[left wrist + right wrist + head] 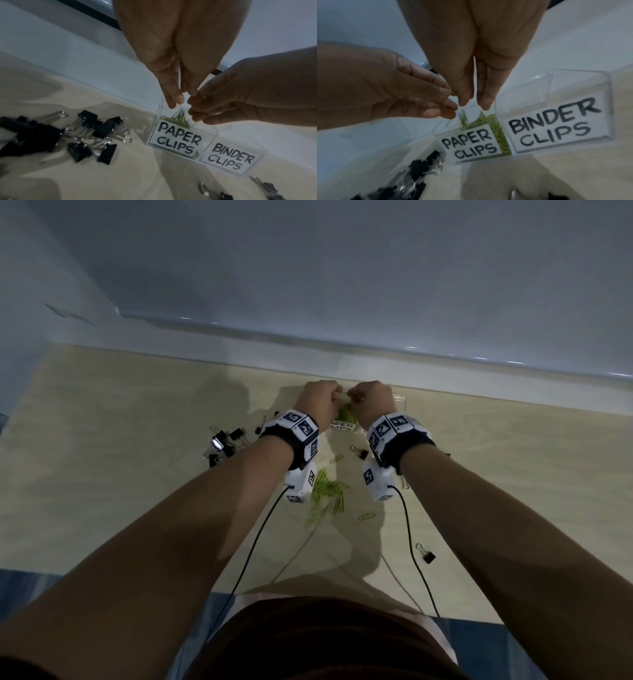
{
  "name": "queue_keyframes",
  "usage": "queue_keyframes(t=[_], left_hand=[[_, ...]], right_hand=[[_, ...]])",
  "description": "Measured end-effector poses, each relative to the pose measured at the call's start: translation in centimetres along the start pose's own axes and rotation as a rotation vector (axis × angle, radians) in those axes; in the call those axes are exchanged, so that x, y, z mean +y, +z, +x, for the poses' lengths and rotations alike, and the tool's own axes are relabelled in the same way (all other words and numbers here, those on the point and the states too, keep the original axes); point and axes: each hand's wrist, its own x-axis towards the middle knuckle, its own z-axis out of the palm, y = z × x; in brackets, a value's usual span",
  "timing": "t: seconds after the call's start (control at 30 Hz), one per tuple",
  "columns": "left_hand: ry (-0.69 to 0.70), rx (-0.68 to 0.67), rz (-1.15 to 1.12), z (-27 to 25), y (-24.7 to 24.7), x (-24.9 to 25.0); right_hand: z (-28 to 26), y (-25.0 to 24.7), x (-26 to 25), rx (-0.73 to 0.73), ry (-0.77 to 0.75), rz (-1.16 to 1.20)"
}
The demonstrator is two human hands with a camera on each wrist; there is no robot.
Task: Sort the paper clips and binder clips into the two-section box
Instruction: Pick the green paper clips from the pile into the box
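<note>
The clear two-section box (522,94) stands at the table's far edge, labelled PAPER CLIPS (178,139) and BINDER CLIPS (231,159). Green paper clips (494,128) lie in the paper-clip section; the binder-clip section looks empty. My left hand (175,103) and right hand (474,104) meet just above the paper-clip section, fingers pointing down and nothing visible between them. A few green clips (180,116) stand on end just under the fingertips. More green paper clips (323,487) lie loose on the table below my wrists. Black binder clips (51,135) sit in a pile left of the box.
Single binder clips lie apart, one (363,453) near my right wrist and one (426,554) at the near right. Stray paper clips (366,515) dot the wooden table (137,440). A pale wall ledge (342,350) runs right behind the box. Two black cables (411,542) trail from the wrist cameras.
</note>
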Motion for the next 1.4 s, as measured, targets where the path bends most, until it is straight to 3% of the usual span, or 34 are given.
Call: queue_keyframes(t=[0.17,0.23,0.33,0.4,0.5,0.8,1.1,1.23,1.4], left_hand=[[0.152,0.002,0.006,-3.9,-1.0,-2.2],[0.157,-0.102,0.086,-6.3,-0.9,-3.6],[0.137,-0.346,0.330,-9.2,0.4,-5.8],[0.156,-0.424,0.483,-10.4,1.5,-6.6],[0.103,-0.453,0.515,-11.5,2.5,-6.8],[0.037,-0.369,0.345,-12.0,3.0,-6.6],[0.014,-0.218,0.144,-11.8,1.9,-6.7],[0.035,-0.145,0.023,-9.9,0.3,-4.8],[0.057,0.003,0.028,-5.4,-1.9,-1.4]], right_hand=[[-4.1,1.0,2.0,0.156,-0.384,0.022],[-6.3,1.9,2.9,0.004,-0.401,0.017],[-8.6,3.9,3.7,-0.363,-0.332,-0.184],[-9.8,5.2,3.9,-0.457,-0.348,-0.344],[-11.1,6.5,3.8,-0.394,-0.341,-0.374],[-12.2,6.3,4.0,-0.316,-0.266,-0.210],[-11.8,4.2,5.1,-0.155,0.020,0.176],[-9.1,1.6,3.6,-0.039,-0.006,0.310],[-3.2,0.2,1.1,0.150,-0.001,0.350]])
